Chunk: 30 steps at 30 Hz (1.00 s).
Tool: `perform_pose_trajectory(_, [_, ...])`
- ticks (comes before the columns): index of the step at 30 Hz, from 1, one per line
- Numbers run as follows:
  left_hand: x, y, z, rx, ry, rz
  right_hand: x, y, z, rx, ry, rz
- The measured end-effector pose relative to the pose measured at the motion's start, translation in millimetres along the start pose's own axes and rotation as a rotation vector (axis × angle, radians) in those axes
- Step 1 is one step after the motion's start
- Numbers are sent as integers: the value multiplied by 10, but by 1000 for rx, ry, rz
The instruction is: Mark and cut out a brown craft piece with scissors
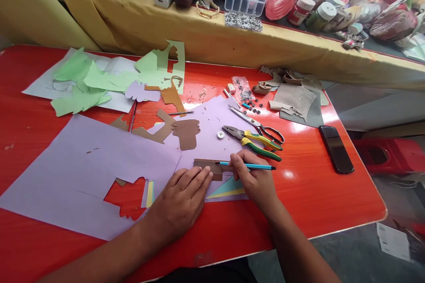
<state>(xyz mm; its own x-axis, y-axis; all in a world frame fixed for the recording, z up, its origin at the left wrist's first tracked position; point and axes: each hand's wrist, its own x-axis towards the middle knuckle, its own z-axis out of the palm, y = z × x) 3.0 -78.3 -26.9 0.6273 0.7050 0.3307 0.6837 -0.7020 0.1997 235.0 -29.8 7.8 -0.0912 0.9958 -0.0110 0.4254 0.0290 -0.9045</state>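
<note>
My left hand (184,201) lies flat with its fingertips pressing on a small brown leather strip (217,176), which rests on purple paper (212,119). Between the thumb and fingers of my right hand (252,177) is a slim blue pen (255,166), its tip touching or just over the strip. Part of the strip is covered by my fingers. Above my left hand lies a brown leather cutout (187,135) with a scalloped edge. Pliers (250,140) with yellow and green handles and metal scissors (255,123) lie just beyond my right hand.
A black phone (336,149) lies on the red table (308,190) at right. Grey leather scraps (294,101) and several black snap pieces (254,108) lie toward the back. Green paper cutouts (109,79) are at far left. Behind stands a shelf with paint jars (301,10).
</note>
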Motion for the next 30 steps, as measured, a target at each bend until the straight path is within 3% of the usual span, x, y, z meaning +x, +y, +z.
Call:
perform_pose_trajectory(12, [-26, 9, 51, 9, 23, 1, 93, -115, -85, -35, 47, -102])
perform_pose_trajectory(17, [-36, 21, 42, 17, 55, 28, 320, -188, -107, -245, 17, -260])
perform_pose_trajectory(21, [-41, 32, 13, -8, 121, 27, 587, -216, -103, -527, -76, -375])
perform_pose_trajectory(26, [-22, 36, 28, -10, 189, -38, 1021, -327, -97, -909, -165, -264])
perform_pose_trajectory(30, [-17, 33, 68, 26, 211, -57, 1290, -385, -74, -1000, -167, -160])
